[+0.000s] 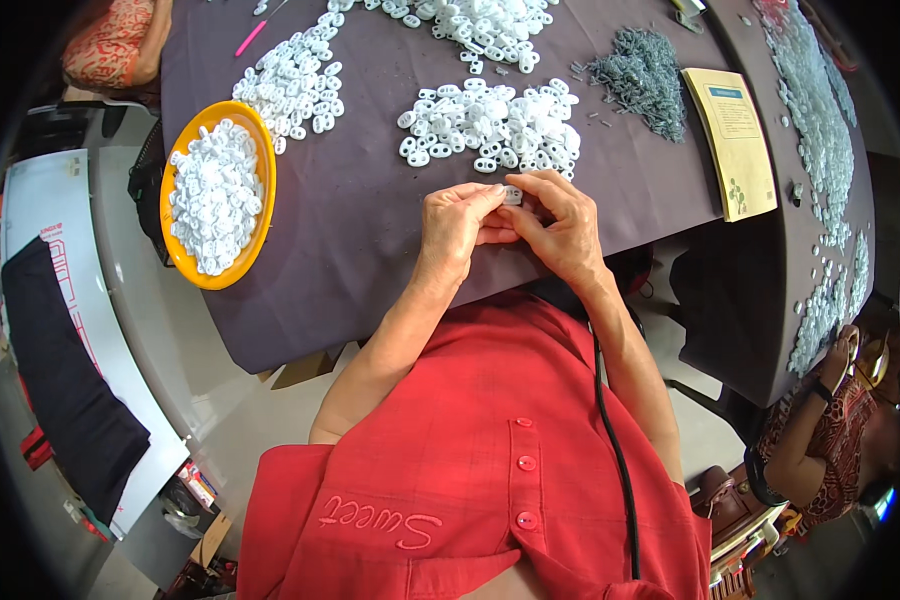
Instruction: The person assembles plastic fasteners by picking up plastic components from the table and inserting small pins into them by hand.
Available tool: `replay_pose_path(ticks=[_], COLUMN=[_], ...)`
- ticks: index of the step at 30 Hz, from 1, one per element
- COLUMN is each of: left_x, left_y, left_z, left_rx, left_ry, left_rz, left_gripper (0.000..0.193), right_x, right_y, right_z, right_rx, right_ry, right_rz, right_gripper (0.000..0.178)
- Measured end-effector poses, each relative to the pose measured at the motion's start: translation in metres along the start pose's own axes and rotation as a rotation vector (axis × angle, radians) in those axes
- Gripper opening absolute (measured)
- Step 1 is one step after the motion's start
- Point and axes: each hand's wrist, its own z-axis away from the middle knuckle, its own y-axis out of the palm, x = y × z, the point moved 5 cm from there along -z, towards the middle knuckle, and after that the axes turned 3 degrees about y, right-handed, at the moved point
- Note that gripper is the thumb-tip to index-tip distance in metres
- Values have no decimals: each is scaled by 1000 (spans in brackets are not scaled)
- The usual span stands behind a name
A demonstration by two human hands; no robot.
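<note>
My left hand and my right hand meet over the near part of the dark cloth-covered table. Between their fingertips is a small white oval plastic piece with two holes. Both hands are closed on it, thumbs and forefingers pinching its ends. Whether a smaller part is also held there, I cannot tell. Just beyond my fingers lies a loose pile of the same white two-holed pieces.
An orange oval bowl of white pieces stands at the left edge. More white pieces lie behind. At the right are a heap of small grey-clear parts and a yellow booklet. Another person's arm is at far right.
</note>
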Motion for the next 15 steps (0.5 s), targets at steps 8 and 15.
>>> replay_pose_path(ticks=[8,15], left_x=[3,-62], left_y=[3,-53], left_z=[1,26], left_rx=[97,-226], left_ry=[19,315], left_rz=[-130,-340], left_gripper=[19,21], right_x=[-7,1], right_y=[1,-37], right_z=[3,-2], right_rx=[25,-34], right_ry=[19,40], right_rz=[-42,27], right_gripper=[18,19])
